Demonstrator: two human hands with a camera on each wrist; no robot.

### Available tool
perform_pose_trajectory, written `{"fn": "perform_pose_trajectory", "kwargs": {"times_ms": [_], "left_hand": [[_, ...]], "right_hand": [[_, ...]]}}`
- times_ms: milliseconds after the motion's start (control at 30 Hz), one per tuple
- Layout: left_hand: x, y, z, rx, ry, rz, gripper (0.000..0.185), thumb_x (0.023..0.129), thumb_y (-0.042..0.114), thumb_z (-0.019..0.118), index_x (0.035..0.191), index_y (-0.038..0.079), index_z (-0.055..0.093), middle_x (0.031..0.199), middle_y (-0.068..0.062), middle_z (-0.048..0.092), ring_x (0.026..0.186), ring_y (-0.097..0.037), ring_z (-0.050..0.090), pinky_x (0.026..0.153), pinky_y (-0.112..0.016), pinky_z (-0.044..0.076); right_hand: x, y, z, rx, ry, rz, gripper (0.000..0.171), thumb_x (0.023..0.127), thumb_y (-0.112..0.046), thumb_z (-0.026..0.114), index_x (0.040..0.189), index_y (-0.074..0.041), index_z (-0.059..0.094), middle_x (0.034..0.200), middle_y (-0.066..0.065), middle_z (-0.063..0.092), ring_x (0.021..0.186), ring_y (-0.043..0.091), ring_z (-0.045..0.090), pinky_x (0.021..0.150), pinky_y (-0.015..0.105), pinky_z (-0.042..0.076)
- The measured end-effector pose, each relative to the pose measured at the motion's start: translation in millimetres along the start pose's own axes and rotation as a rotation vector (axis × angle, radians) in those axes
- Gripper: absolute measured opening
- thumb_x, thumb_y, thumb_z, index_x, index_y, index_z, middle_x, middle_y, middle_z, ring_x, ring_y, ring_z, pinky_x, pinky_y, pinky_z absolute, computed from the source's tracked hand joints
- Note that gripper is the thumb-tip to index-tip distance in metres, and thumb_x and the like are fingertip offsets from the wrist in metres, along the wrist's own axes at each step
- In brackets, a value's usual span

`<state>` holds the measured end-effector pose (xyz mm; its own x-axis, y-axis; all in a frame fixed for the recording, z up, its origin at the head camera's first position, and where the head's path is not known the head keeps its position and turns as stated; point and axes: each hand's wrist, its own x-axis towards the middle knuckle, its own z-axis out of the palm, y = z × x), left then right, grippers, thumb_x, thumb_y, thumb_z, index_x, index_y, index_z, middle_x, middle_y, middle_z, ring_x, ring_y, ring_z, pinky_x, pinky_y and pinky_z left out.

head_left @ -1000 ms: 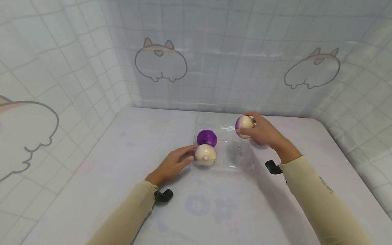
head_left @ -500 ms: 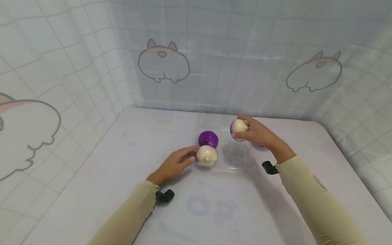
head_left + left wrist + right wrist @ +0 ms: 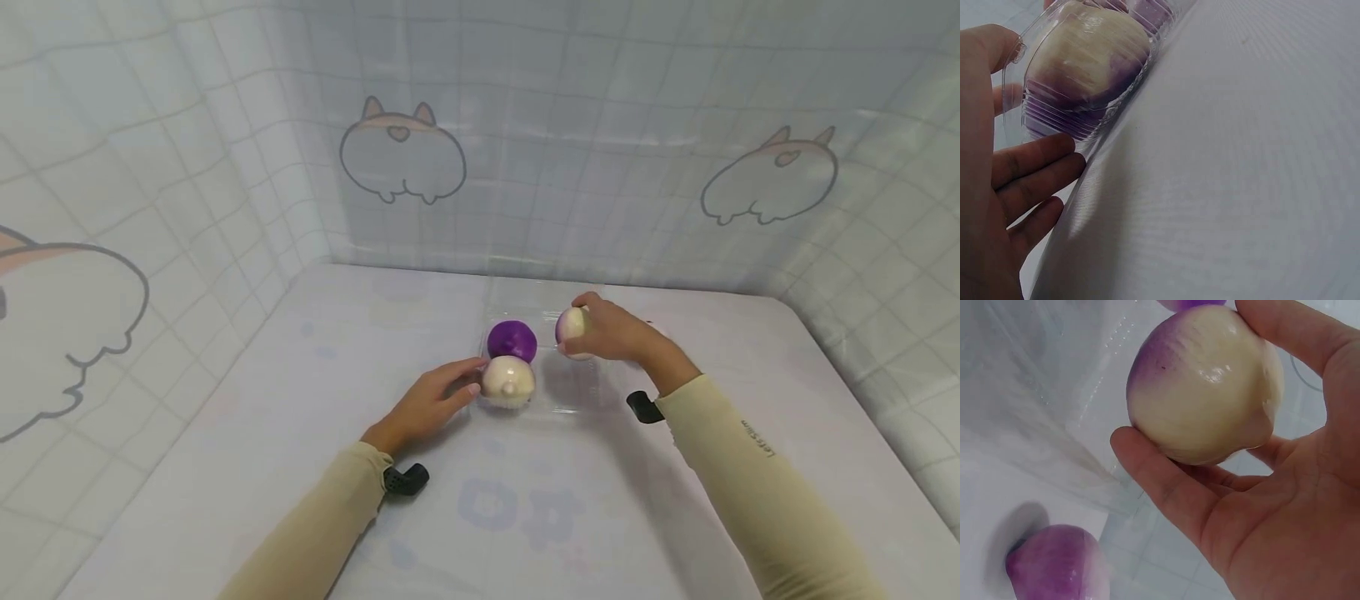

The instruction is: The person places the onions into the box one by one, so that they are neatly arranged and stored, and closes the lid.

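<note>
My right hand (image 3: 604, 330) grips a purple-and-white turnip (image 3: 1204, 387) between thumb and fingers, over the right back part of a clear plastic container (image 3: 566, 408). In the left part of the container sit two turnips: a purple-topped one (image 3: 512, 342) behind, and one with its white end up (image 3: 508, 383) in front. My left hand (image 3: 426, 404) rests at the container's left edge with its fingers extended. The left wrist view shows the front turnip (image 3: 1088, 53) through the ribbed plastic wall, with fingertips right at the rim.
Another purple turnip (image 3: 1054, 562) lies on the white table outside the container, mostly hidden by my right hand in the head view. The container's clear lid (image 3: 517, 293) stands open at the back. Patterned sheets (image 3: 585, 167) hang behind and at both sides.
My right hand has carried its turnip left and toward me, from beyond the container's right side to over its right part. The left hand stays at the container's edge.
</note>
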<state>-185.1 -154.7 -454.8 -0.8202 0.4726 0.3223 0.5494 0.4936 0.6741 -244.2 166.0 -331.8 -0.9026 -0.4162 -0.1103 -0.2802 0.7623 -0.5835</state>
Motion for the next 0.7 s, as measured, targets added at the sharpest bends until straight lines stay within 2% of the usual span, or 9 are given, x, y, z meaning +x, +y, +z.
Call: {"fn": "perform_pose_trajectory", "kwargs": {"times_ms": [233, 433, 633, 700], "left_hand": [[0.1, 1.3, -1.1, 0.014, -0.008, -0.016, 0.046, 0.104, 0.035, 0.054, 0.148, 0.02, 0.051, 0.14, -0.002, 0.059, 0.132, -0.021, 0.051, 0.113, -0.045, 0.036], [0.0, 0.6, 0.0, 0.006, -0.017, -0.001, 0.047, 0.105, 0.034, 0.053, 0.15, 0.019, 0.049, 0.142, -0.003, 0.057, 0.133, -0.022, 0.051, 0.113, -0.046, 0.037], [0.7, -0.1, 0.2, 0.033, -0.019, 0.005, 0.049, 0.105, 0.034, 0.052, 0.152, 0.02, 0.047, 0.141, -0.003, 0.058, 0.132, -0.022, 0.052, 0.112, -0.045, 0.037], [1.2, 0.0, 0.2, 0.036, -0.023, -0.003, 0.05, 0.105, 0.034, 0.052, 0.152, 0.02, 0.046, 0.141, -0.003, 0.058, 0.132, -0.022, 0.051, 0.113, -0.045, 0.037]], "right_hand": [[5, -2, 5, -0.056, 0.044, 0.066, 0.075, 0.085, -0.039, 0.077, 0.134, 0.004, 0.04, 0.117, 0.025, 0.05, 0.102, 0.035, 0.055, 0.082, 0.044, 0.051], [9, -1, 10, -0.077, 0.043, 0.119, 0.07, 0.084, -0.046, 0.074, 0.126, 0.003, 0.047, 0.113, 0.023, 0.051, 0.103, 0.035, 0.053, 0.08, 0.043, 0.051], [11, -2, 14, -0.078, 0.062, 0.129, 0.073, 0.086, -0.047, 0.072, 0.129, 0.006, 0.046, 0.115, 0.025, 0.053, 0.103, 0.036, 0.055, 0.084, 0.045, 0.05], [12, -2, 15, -0.068, 0.07, 0.141, 0.077, 0.087, -0.046, 0.071, 0.135, 0.007, 0.043, 0.119, 0.027, 0.053, 0.106, 0.037, 0.055, 0.088, 0.047, 0.049]]}}
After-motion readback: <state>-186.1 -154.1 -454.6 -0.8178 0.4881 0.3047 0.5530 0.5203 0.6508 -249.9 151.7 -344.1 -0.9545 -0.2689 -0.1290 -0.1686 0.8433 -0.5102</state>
